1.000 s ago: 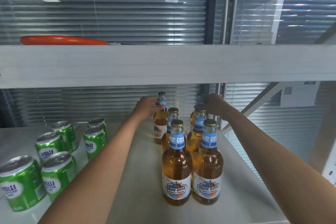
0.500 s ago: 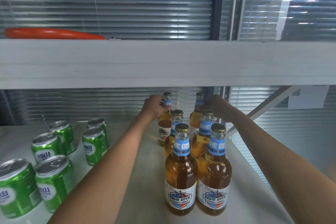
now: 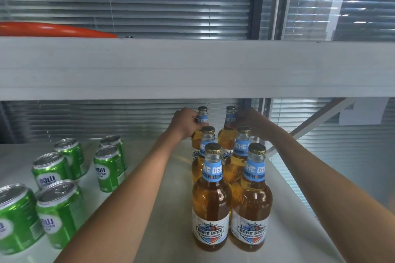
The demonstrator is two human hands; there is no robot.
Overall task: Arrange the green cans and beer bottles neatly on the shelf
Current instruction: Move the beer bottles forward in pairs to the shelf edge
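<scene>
Head camera looks down our two bare forearms onto a pale shelf, with the board of the shelf above crossing the upper half of the view. We see six beer bottles standing upright in two columns of three, running away from us, each with a gold cap, a blue neck band and a shield label; the front pair stand touching or nearly so.

Our left hand reaches to the back of the left column, its fingers curled round the blue neck of the back left bottle. Our right hand is up against the neck of the back right bottle; its fingers lie behind the glass, so we cannot tell whether they grip it or only touch it.

Well apart to the left, six green cans stand upright in a loose cluster of pairs, silver tops up. On the upper board lies something long and orange, only partly in view. Grey blinds fill the background.
</scene>
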